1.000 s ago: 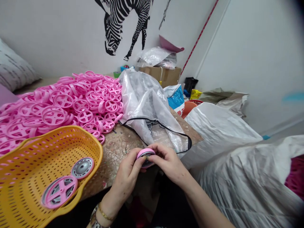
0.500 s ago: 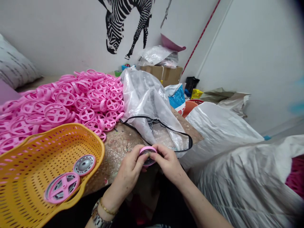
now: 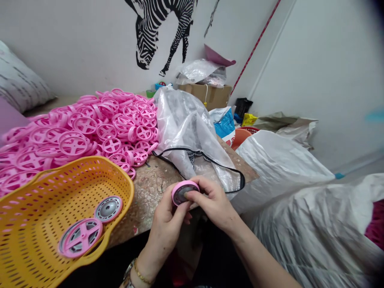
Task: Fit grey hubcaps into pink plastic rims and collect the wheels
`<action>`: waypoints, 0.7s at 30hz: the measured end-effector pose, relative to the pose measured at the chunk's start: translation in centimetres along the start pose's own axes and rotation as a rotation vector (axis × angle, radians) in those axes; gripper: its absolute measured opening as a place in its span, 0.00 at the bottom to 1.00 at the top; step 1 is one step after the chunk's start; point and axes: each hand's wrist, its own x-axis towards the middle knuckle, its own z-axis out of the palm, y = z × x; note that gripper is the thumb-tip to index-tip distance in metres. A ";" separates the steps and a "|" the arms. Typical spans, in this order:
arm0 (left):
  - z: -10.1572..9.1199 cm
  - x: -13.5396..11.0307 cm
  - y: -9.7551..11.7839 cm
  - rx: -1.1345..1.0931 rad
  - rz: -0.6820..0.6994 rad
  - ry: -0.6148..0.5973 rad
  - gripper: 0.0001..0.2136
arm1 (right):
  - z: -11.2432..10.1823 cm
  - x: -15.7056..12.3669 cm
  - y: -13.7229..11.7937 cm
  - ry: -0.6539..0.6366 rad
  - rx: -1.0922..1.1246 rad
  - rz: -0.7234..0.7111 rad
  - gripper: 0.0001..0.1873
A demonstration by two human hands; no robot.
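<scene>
Pink wheel point(image 3: 184, 192) pinched between left hand point(image 3: 168, 224) and right hand point(image 3: 214, 202); 2 grips closed.

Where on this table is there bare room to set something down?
One bare tabletop strip lies between the yellow basket, the pink wheel pile and the clear plastic bag, just beyond the held wheel. The basket floor holds only two wheels. Pile and bag crowd the rest.

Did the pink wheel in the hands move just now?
Yes. The pink plastic wheel rose slightly toward the clear plastic bag's black rim, tipping its grey face up.
</scene>
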 end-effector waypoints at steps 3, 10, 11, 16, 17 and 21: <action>-0.3 -0.1 1.4 -0.253 -0.013 0.189 0.16 | -0.4 0.9 0.1 -0.013 0.075 -0.043 0.12; -4.4 0.1 7.6 -0.871 0.283 0.444 0.26 | -3.6 4.0 2.8 0.121 -0.325 -0.029 0.11; -4.5 0.1 7.7 -0.862 0.288 0.440 0.27 | -3.9 4.3 3.1 0.126 -0.389 -0.034 0.10; -2.8 0.5 4.7 -0.598 0.103 0.346 0.18 | -2.8 5.1 2.6 0.110 -0.450 -0.170 0.09; -2.4 0.7 3.9 -0.550 0.077 0.345 0.16 | -2.1 5.2 2.2 0.081 -0.444 -0.199 0.09; -2.5 1.5 0.9 -0.416 0.037 0.363 0.14 | 1.0 6.1 0.9 -0.110 -0.530 -0.314 0.10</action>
